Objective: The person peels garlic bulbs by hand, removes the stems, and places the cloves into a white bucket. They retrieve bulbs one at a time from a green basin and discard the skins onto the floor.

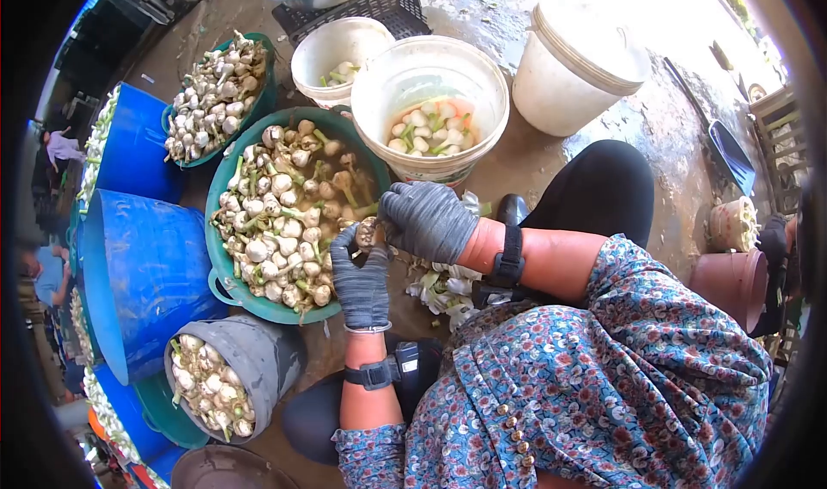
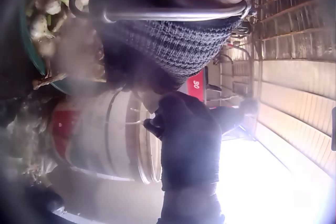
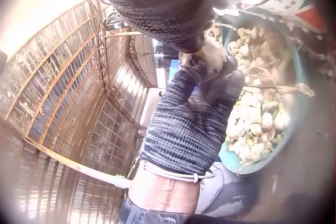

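Two hands in grey knitted gloves meet over the near edge of a green tub [image 1: 226, 286] full of garlic bulbs [image 1: 280, 183]. The left hand [image 1: 362, 286], with a bracelet at its wrist, holds a garlic bulb [image 1: 367, 233] in its fingers. From the other side the right hand [image 1: 431, 222] has its fingers curled in at the same bulb, pinching at it. In the right wrist view the pale bulb [image 3: 214, 58] shows between the left hand [image 3: 184, 113] and the right hand [image 3: 163, 24]. Whether the right fingers also hold a small tool, I cannot tell.
A white bucket [image 1: 362, 88] of peeled garlic in water stands beyond the hands, beside a smaller white bucket [image 1: 306, 62]. Peelings [image 1: 444, 291] lie on the floor below. Blue tubs [image 1: 146, 274] and a grey bucket [image 1: 284, 360] of garlic stand at left.
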`<move>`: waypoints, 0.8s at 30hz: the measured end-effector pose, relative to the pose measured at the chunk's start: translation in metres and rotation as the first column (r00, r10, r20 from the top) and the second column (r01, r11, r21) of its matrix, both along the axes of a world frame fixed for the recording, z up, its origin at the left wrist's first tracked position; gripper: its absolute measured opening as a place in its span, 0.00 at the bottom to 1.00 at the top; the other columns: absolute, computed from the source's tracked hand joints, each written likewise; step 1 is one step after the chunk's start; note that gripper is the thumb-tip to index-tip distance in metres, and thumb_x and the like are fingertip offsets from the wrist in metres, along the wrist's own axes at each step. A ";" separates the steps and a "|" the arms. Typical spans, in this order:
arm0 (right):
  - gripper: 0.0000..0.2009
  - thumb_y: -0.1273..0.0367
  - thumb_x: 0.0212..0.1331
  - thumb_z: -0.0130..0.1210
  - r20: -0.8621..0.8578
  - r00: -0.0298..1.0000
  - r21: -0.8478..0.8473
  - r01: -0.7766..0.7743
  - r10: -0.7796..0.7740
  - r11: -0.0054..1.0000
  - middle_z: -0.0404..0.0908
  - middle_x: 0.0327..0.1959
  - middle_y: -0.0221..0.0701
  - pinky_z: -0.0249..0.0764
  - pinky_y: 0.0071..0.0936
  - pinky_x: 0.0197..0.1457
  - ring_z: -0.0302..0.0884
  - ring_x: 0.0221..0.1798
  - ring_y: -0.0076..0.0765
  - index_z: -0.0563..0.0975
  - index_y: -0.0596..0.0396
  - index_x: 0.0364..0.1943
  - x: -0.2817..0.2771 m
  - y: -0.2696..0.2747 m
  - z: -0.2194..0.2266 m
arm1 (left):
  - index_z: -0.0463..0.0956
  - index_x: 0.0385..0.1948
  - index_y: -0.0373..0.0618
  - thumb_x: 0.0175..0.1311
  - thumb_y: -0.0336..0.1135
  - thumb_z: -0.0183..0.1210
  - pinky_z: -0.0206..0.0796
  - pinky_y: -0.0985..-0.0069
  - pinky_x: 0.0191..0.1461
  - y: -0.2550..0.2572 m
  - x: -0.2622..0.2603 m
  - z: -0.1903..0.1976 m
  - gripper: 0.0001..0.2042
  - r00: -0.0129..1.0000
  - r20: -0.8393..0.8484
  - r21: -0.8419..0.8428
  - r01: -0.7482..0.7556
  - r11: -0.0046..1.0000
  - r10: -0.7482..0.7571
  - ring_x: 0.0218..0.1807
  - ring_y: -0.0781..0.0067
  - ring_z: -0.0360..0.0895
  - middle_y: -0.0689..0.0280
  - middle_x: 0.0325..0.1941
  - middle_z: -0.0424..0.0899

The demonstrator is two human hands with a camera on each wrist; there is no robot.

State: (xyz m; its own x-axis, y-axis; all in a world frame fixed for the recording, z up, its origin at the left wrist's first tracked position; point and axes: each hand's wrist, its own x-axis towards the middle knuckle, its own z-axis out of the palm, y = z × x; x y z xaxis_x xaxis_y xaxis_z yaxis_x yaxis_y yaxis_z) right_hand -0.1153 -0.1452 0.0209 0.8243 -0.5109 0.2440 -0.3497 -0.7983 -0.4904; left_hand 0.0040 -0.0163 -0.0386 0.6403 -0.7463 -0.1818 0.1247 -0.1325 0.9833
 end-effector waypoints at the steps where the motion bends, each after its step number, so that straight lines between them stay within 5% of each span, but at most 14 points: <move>1: 0.08 0.66 0.50 0.58 0.041 0.998 0.142 0.043 -0.049 0.989 0.79 0.28 0.40 0.75 0.43 0.37 0.80 0.34 0.48 0.78 0.55 0.30 0.000 -0.001 0.001 | 0.66 0.56 0.42 0.60 0.20 0.57 0.72 0.73 0.54 0.001 0.002 0.003 0.21 0.999 0.024 -0.020 0.033 0.999 -0.033 0.51 0.73 0.73 0.62 0.53 0.73; 2: 0.08 0.66 0.50 0.57 0.076 0.992 0.283 0.077 -0.102 0.956 0.80 0.28 0.42 0.75 0.42 0.38 0.81 0.34 0.49 0.78 0.56 0.30 0.001 -0.002 0.002 | 0.64 0.58 0.44 0.62 0.22 0.55 0.75 0.70 0.53 0.002 0.004 0.006 0.21 0.997 0.048 -0.039 0.065 0.997 -0.064 0.52 0.70 0.73 0.61 0.55 0.72; 3: 0.10 0.65 0.51 0.56 0.037 0.986 0.582 0.112 -0.163 0.806 0.82 0.29 0.46 0.76 0.40 0.39 0.81 0.35 0.50 0.79 0.58 0.31 0.002 -0.007 0.006 | 0.63 0.60 0.44 0.65 0.28 0.55 0.73 0.68 0.56 0.005 0.003 0.016 0.21 0.984 -0.148 -0.124 0.077 0.989 -0.095 0.55 0.68 0.71 0.59 0.57 0.70; 6: 0.11 0.64 0.53 0.56 -0.111 0.980 0.698 0.196 -0.167 0.689 0.82 0.31 0.47 0.76 0.39 0.41 0.82 0.37 0.50 0.80 0.58 0.33 0.001 -0.028 -0.022 | 0.62 0.62 0.43 0.67 0.34 0.55 0.73 0.67 0.57 0.007 -0.002 0.037 0.23 0.932 -0.323 -0.274 0.077 0.959 -0.167 0.54 0.65 0.72 0.59 0.58 0.69; 10: 0.13 0.64 0.55 0.53 -0.378 0.923 0.422 0.238 -0.068 0.875 0.83 0.36 0.44 0.75 0.41 0.48 0.81 0.42 0.51 0.81 0.57 0.38 -0.013 -0.043 -0.036 | 0.62 0.64 0.41 0.65 0.34 0.54 0.72 0.64 0.56 0.012 0.009 0.024 0.25 0.798 -0.538 -0.382 0.058 0.922 -0.273 0.57 0.65 0.71 0.59 0.59 0.70; 12: 0.10 0.67 0.55 0.55 -0.288 0.951 0.400 0.228 -0.114 0.888 0.82 0.35 0.44 0.75 0.42 0.45 0.80 0.40 0.55 0.81 0.52 0.40 -0.019 -0.039 -0.027 | 0.61 0.64 0.41 0.64 0.36 0.55 0.72 0.62 0.56 0.010 0.009 0.030 0.27 0.788 -0.552 -0.393 0.045 0.919 -0.274 0.56 0.64 0.71 0.59 0.59 0.70; 14: 0.10 0.69 0.56 0.57 0.156 0.972 0.232 0.136 -0.174 0.963 0.82 0.36 0.41 0.75 0.41 0.46 0.80 0.41 0.51 0.81 0.50 0.42 -0.021 -0.035 -0.004 | 0.60 0.65 0.41 0.63 0.37 0.57 0.71 0.64 0.57 0.007 0.005 0.039 0.28 0.759 -0.582 -0.403 0.045 0.914 -0.294 0.57 0.64 0.71 0.58 0.59 0.70; 15: 0.10 0.69 0.56 0.57 0.156 0.972 0.232 0.137 -0.175 0.963 0.82 0.36 0.41 0.75 0.41 0.46 0.80 0.41 0.51 0.81 0.50 0.42 -0.022 -0.033 0.003 | 0.60 0.65 0.41 0.63 0.37 0.57 0.71 0.64 0.57 0.006 0.003 0.038 0.28 0.758 -0.582 -0.403 0.046 0.914 -0.295 0.57 0.64 0.71 0.58 0.59 0.70; 17: 0.10 0.71 0.55 0.58 0.303 0.937 0.081 -0.207 0.174 0.975 0.81 0.37 0.37 0.74 0.39 0.48 0.79 0.42 0.46 0.81 0.49 0.42 -0.019 -0.028 0.015 | 0.58 0.66 0.41 0.63 0.39 0.58 0.69 0.68 0.59 0.002 -0.001 0.037 0.31 0.836 -0.459 -0.345 0.146 0.927 -0.302 0.58 0.66 0.70 0.59 0.61 0.69; 18: 0.09 0.68 0.55 0.59 0.268 0.929 -0.055 -0.249 0.254 0.967 0.81 0.34 0.33 0.74 0.38 0.47 0.78 0.41 0.43 0.81 0.49 0.40 -0.017 -0.024 0.018 | 0.58 0.66 0.41 0.63 0.39 0.58 0.69 0.68 0.59 0.000 -0.003 0.037 0.31 0.835 -0.457 -0.344 0.151 0.927 -0.306 0.58 0.66 0.70 0.59 0.61 0.69; 21: 0.08 0.66 0.55 0.59 0.174 0.949 -0.066 -0.255 0.262 0.965 0.79 0.31 0.32 0.74 0.39 0.44 0.78 0.38 0.42 0.80 0.50 0.37 -0.017 -0.013 0.012 | 0.63 0.63 0.45 0.59 0.47 0.63 0.72 0.70 0.55 -0.002 -0.007 0.031 0.31 0.912 -0.275 -0.197 0.256 0.946 -0.304 0.56 0.71 0.73 0.65 0.59 0.72; 24: 0.08 0.64 0.55 0.59 0.194 0.950 -0.070 -0.237 0.246 0.969 0.78 0.29 0.33 0.73 0.39 0.39 0.77 0.34 0.44 0.79 0.50 0.34 -0.019 -0.008 0.005 | 0.64 0.63 0.45 0.59 0.47 0.63 0.74 0.71 0.51 0.002 -0.002 0.019 0.31 0.896 -0.298 -0.162 0.291 0.943 -0.328 0.54 0.71 0.75 0.66 0.57 0.73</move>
State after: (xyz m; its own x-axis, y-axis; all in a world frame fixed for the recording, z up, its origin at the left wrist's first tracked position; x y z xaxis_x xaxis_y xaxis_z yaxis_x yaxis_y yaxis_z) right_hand -0.1343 -0.1537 0.0259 0.8538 -0.2870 0.4343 -0.0421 -0.8696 -0.4920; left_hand 0.0023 -0.0142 -0.0201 0.2960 -0.9244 -0.2406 0.4018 -0.1080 0.9093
